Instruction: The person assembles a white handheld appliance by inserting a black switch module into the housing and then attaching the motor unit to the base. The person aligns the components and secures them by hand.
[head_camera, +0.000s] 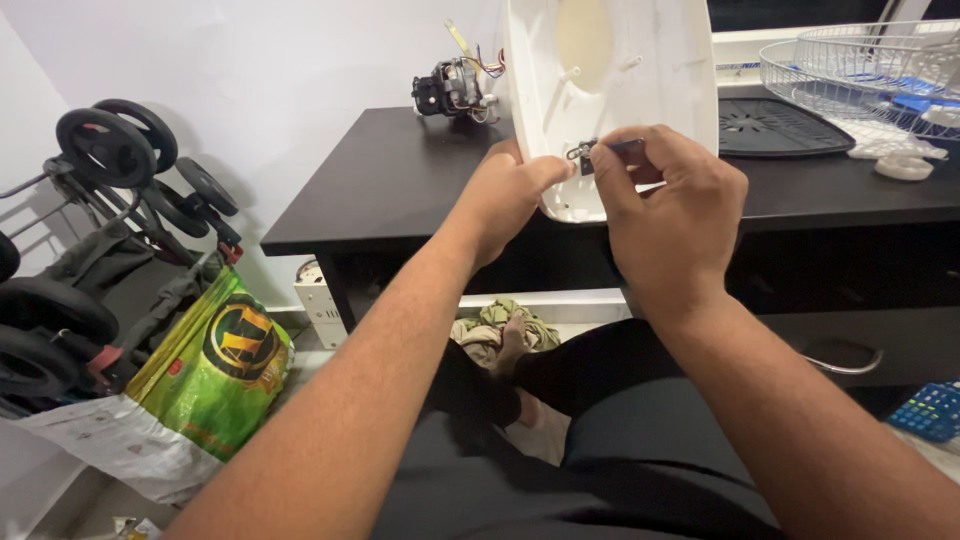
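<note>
Green-yellow sack (215, 365) on floor at left, round dark emblem, perhaps plastic

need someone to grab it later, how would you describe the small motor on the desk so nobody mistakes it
Start at the black desk against the white wall. At its back edge, left of the white plastic panel, sits the motor. It alone is dark metal with coloured wires sticking out.

White plastic fan base (640, 90), upright on desk edge w/ small metal clip (580, 152).
</note>
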